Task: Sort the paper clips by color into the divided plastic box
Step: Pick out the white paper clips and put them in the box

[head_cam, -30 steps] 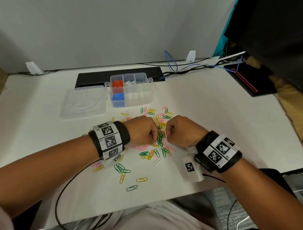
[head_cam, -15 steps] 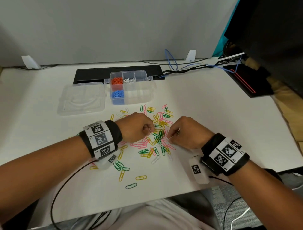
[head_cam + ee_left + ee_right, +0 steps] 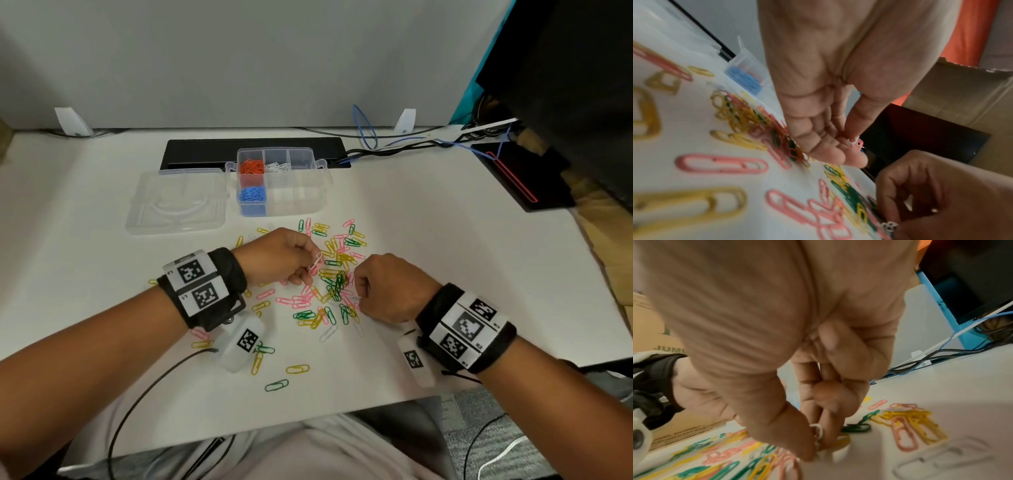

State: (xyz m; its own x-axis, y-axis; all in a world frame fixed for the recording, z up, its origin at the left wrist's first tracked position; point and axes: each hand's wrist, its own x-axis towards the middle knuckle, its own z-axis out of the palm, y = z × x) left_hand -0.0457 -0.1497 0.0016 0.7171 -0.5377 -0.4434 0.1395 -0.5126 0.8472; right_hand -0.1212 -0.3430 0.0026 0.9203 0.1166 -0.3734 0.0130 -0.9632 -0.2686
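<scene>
Your left hand (image 3: 281,255) has come up off the heap since half a second ago, and it now pinches small white wire paper clips (image 3: 315,262) between thumb and fingertips, held just above the table. The left wrist view shows something pink at those fingertips too, but it is too blurry to say if a pink clip came along.

Your right hand (image 3: 383,289) stays low, on the near right side of the mixed heap of pink, yellow and green paper clips (image 3: 334,274). It pinches another white paper clip (image 3: 818,431) between thumb and finger, right down on the white table (image 3: 428,257).

What matters next is where the clear plastic divided box (image 3: 301,190) lies. It sits farther away from you, past the heap and a little to the left. Your left hand is the nearer one, so I think it should carry first. More white clips already lie in the back middle part of the box, beside the orange ones, with the blue ones in front of the orange. So your left hand needs to reach forward, over the front row, to that back middle part. The clear plastic lid (image 3: 176,202) lies open, touching the box's left side.
</scene>
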